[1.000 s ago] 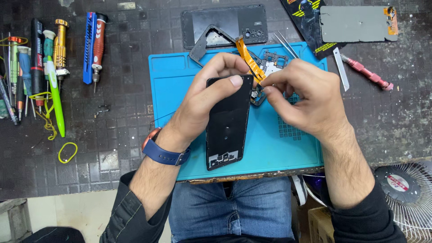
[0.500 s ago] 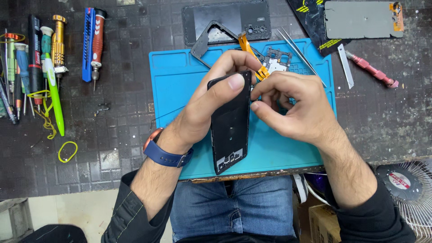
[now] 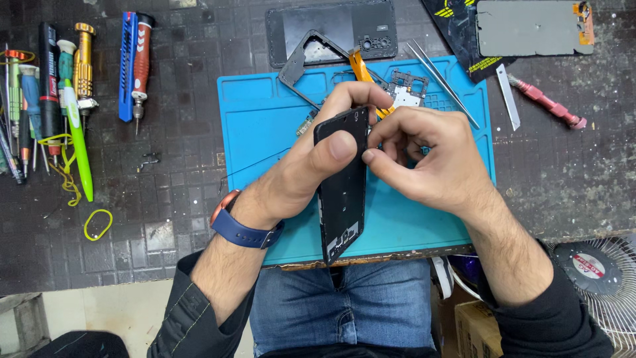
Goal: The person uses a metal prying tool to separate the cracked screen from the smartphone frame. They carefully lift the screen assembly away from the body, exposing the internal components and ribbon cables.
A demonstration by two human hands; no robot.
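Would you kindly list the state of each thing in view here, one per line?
phone frame: opened, tilted on edge, held over the mat
left hand: gripping the phone frame, thumb on its face
right hand: fingertips pinching at the frame's upper edge
blue mat: flat on the bench, small parts on it
tweezers: lying on the mat, unused
back cover: detached, lying flat
screwdrivers: laid in a row, untouched

The right hand point(image 3: 430, 159) hides whatever its fingertips pinch at the phone frame point(image 3: 343, 192); the fan point(image 3: 596, 278) is cropped.

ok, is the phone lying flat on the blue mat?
No, the left hand holds the phone tilted on edge above the blue mat.
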